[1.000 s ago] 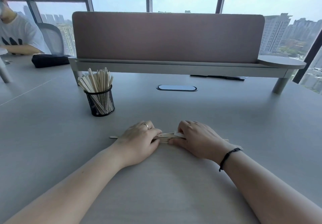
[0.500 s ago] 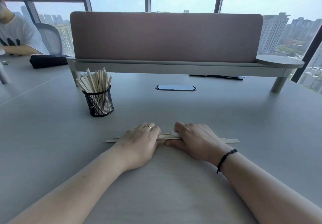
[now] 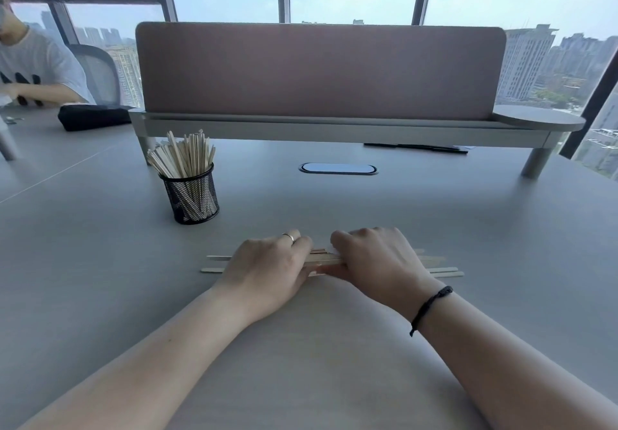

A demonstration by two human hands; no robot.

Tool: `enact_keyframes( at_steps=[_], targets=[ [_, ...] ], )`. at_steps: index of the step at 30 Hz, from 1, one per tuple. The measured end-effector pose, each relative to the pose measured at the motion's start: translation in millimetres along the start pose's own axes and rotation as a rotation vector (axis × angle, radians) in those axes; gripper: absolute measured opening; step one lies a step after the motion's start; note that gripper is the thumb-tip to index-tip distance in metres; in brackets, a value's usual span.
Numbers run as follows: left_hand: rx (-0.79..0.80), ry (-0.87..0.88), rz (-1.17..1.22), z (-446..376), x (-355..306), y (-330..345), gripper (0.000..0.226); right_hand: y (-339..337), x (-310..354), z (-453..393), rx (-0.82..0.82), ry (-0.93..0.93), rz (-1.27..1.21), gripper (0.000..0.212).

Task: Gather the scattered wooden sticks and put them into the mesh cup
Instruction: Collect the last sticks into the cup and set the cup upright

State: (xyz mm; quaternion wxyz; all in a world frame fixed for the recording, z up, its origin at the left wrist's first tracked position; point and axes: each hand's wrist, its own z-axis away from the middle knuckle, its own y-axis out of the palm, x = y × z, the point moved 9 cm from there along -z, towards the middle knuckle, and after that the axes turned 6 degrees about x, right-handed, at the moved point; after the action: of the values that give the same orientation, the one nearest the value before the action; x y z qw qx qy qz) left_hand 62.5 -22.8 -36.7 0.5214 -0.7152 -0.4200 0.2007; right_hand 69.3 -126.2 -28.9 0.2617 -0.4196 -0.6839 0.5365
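A small bunch of loose sticks [image 3: 322, 258] is pressed flat on the worktop [image 3: 434, 222] under the left hand [image 3: 267, 267] and the right hand [image 3: 374, 257], with fingers curled over it. The gathering step seems to be in hand. Next, the bunch would need to be squeezed tight, lifted, and carried far and left to the mesh cup [image 3: 191, 198]. Two hands and one cup are seen. About five loose sticks can be counted, though some are hidden. Many sticks already stand in the cup.

On the tabletop [image 3: 468, 229], loose sticks [image 3: 326, 258] lie crosswise under both hands; the cup [image 3: 191, 197] of sticks stands behind them to the left.
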Motion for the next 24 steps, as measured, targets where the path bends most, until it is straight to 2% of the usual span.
enact_keyframes(
  at_steps=[4,6,9,14,19,24],
  targets=[
    [0.013,-0.005,-0.027,-2.4,2.0,-0.6,0.035,-3.6,3.4,-2.2,0.021,0.081,0.075,0.029],
    [0.045,-0.068,-0.008,-2.6,6.4,-2.9,0.048,-4.1,0.5,-2.8,0.037,0.118,0.103,0.021],
    [0.174,-0.189,-0.028,-4.1,16.1,0.5,0.065,-7.2,-6.2,-2.8,0.065,0.157,0.147,0.020],
    [0.245,-0.264,-0.019,-0.8,30.7,2.1,0.063,-10.5,-22.4,3.1,0.086,0.195,0.135,0.021],
    [0.133,-0.331,0.077,8.7,61.4,-4.6,0.070,-11.6,-62.3,12.4,0.045,0.305,0.087,0.030],
    [-0.142,-0.440,0.523,20.5,85.3,-17.3,0.069,-34.4,-95.5,21.9,-0.184,0.480,-0.245,0.047]
  ],
)
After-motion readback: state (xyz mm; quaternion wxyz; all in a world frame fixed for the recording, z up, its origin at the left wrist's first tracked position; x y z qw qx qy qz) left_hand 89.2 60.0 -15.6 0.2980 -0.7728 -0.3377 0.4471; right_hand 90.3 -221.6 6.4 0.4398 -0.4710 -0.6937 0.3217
